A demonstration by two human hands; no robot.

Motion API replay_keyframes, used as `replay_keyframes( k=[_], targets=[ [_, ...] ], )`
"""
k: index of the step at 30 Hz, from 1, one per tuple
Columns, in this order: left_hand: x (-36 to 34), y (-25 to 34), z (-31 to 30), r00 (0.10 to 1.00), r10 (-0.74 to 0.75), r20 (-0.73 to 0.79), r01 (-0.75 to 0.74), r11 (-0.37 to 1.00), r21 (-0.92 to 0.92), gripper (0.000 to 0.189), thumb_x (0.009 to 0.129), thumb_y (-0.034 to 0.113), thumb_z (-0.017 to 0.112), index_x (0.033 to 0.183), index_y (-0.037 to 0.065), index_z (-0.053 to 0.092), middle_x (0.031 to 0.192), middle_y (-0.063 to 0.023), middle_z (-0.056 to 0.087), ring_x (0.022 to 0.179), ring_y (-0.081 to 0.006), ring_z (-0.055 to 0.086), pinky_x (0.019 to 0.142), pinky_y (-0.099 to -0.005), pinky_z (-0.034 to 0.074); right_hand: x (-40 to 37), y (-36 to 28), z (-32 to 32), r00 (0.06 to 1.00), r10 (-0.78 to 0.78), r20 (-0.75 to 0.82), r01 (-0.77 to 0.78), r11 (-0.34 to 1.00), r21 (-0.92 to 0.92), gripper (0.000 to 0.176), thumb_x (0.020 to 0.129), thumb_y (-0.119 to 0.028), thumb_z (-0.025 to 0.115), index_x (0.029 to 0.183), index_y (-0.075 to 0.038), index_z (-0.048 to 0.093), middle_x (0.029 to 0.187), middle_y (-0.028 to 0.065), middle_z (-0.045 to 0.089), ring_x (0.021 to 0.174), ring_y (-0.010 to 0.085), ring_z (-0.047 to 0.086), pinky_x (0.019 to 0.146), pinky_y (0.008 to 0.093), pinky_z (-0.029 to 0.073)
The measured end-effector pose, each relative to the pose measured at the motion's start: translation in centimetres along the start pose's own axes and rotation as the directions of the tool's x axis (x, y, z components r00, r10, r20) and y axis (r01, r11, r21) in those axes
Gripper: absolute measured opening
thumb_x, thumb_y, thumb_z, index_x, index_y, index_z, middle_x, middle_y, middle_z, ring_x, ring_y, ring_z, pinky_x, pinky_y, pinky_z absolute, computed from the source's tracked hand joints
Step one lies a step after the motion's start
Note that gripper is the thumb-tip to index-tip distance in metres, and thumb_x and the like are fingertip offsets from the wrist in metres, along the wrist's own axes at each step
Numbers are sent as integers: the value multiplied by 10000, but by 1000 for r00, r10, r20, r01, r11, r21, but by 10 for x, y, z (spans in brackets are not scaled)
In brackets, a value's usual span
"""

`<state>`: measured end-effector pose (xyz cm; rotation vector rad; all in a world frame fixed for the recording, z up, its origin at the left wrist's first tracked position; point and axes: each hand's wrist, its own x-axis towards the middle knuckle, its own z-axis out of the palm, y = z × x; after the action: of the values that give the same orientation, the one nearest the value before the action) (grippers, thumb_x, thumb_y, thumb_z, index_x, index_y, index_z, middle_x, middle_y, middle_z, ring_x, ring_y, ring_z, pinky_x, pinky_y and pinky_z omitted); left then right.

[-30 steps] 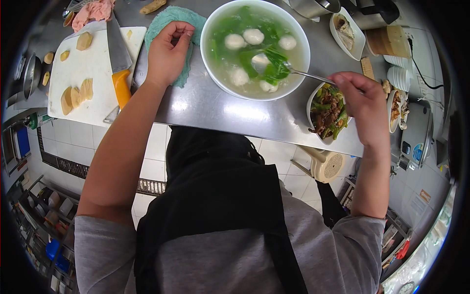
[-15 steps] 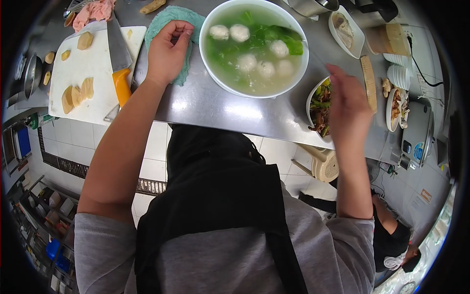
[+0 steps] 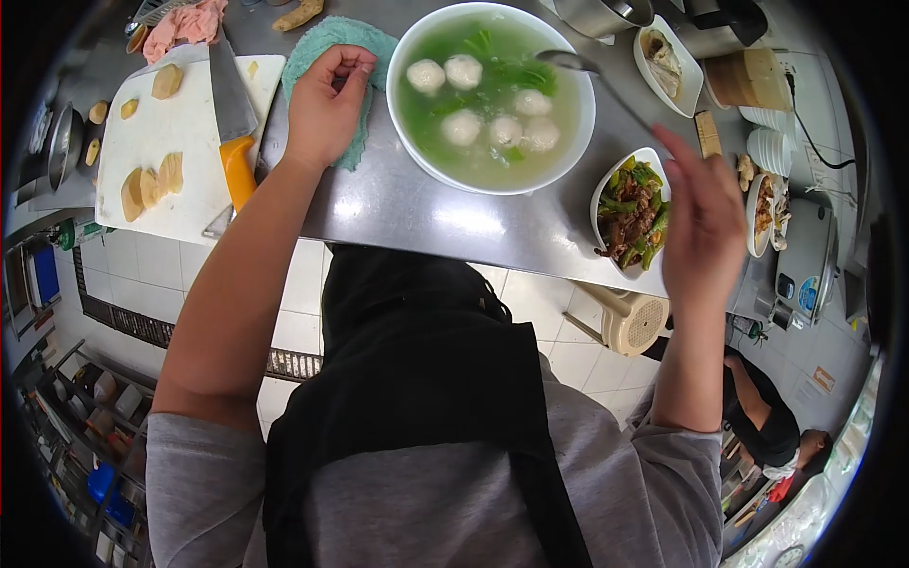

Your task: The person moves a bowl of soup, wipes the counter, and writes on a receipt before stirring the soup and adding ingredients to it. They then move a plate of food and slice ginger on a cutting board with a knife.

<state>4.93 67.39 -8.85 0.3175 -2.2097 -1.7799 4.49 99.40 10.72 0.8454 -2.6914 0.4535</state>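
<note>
My right hand (image 3: 703, 213) is closed on the long handle of a metal spoon (image 3: 615, 90). The spoon's head hangs over the right side of a large white bowl (image 3: 401, 142), where several pale meatballs (image 3: 461, 127) float in clear broth with leafy greens (image 3: 478, 85). Beneath my right wrist's left side, a smaller white dish holds stir-fried meat with green vegetables (image 3: 632, 213). My left hand (image 3: 327, 104) lies on a teal towel (image 3: 303, 43) left of the bowl, fingers curled in and nothing visible in them.
At left, a white cutting board (image 3: 189, 118) bears a cleaver (image 3: 230, 90) with an orange handle and pieces of peeled root. A white dish (image 3: 677, 80), metal pots (image 3: 601, 14) and stacked white bowls (image 3: 769, 150) stand at right. Another person (image 3: 767, 407) is behind at lower right.
My right hand has shifted right, uncovering the stir-fry dish. The spoon's head now shows above the broth, and the meatballs and greens have drifted. My left hand has stayed in place.
</note>
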Motion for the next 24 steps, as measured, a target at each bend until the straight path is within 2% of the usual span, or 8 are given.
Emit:
replay_keyframes(
  k=[4, 8, 10, 11, 12, 14, 17, 24],
  targets=[
    [0, 2, 0, 1000, 5, -3, -5, 1000, 3, 108, 936, 60, 584, 1019, 33, 646, 931, -8, 675, 844, -93, 595, 786, -230, 483, -4, 8, -11, 992, 39, -123, -33, 998, 50, 242, 914, -20, 614, 1127, -79, 714, 668, 23, 431, 593, 118, 398, 546, 245, 346],
    [0, 3, 0, 1000, -6, -6, 6, 1000, 6, 105, 936, 62, 585, 1015, 32, 646, 932, -9, 676, 847, -94, 596, 787, -232, 484, -13, 19, 13, 966, -92, -240, 101, 995, 23, 222, 946, -40, 587, 1139, -36, 697, 702, 32, 489, 612, 96, 405, 563, 232, 358],
    [-1, 4, 0, 1000, -20, -6, 21, 1000, 17, 105, 937, 67, 584, 1015, 33, 646, 932, -9, 676, 848, -96, 598, 789, -235, 486, -18, 20, 26, 983, 163, -87, -133, 951, 281, 227, 980, -77, 552, 1157, -22, 681, 720, 10, 519, 626, 83, 424, 579, 216, 365],
    [0, 3, 0, 1000, -20, -5, 20, 1000, 18, 105, 937, 67, 584, 1015, 33, 646, 932, -9, 676, 848, -96, 598, 789, -235, 486, -17, 12, 26, 898, 427, 107, -418, 753, 508, 246, 999, -109, 521, 1166, 3, 662, 690, -23, 486, 581, 58, 391, 536, 206, 336],
    [0, 2, 0, 1000, -14, -5, 14, 1000, 12, 105, 937, 67, 584, 1014, 33, 647, 930, -9, 677, 848, -96, 600, 789, -236, 487, -16, 15, 27, 897, 428, 106, -419, 752, 508, 246, 999, -109, 521, 1166, 3, 662, 690, -23, 486, 581, 58, 391, 536, 206, 336],
    [1, 1, 1, 1000, -6, -5, 6, 1000, 5, 106, 936, 68, 584, 1013, 34, 648, 929, -9, 677, 848, -97, 601, 790, -238, 488, -10, 25, 34, 726, 549, 414, -592, 192, 783, 264, 1003, -132, 509, 1160, 30, 645, 657, -58, 412, 528, 36, 314, 477, 206, 266],
    [1, 1, 1, 1000, -11, -12, 11, 1000, 1, 106, 933, 68, 586, 1011, 33, 649, 928, -11, 679, 844, -100, 604, 788, -239, 488, 5, 23, 40, 653, 569, 499, -618, 21, 786, 272, 1000, -136, 505, 1164, 44, 627, 638, -68, 344, 509, 25, 248, 447, 213, 201],
    [1, 3, 0, 1000, -21, -15, 21, 1000, 19, 107, 931, 64, 587, 1013, 32, 648, 930, -15, 682, 841, -96, 606, 779, -234, 486, 20, 25, 55, 638, 516, 572, -635, -68, 769, 276, 995, -132, 506, 1164, 53, 621, 638, -64, 355, 512, 30, 263, 456, 211, 212]
  ],
)
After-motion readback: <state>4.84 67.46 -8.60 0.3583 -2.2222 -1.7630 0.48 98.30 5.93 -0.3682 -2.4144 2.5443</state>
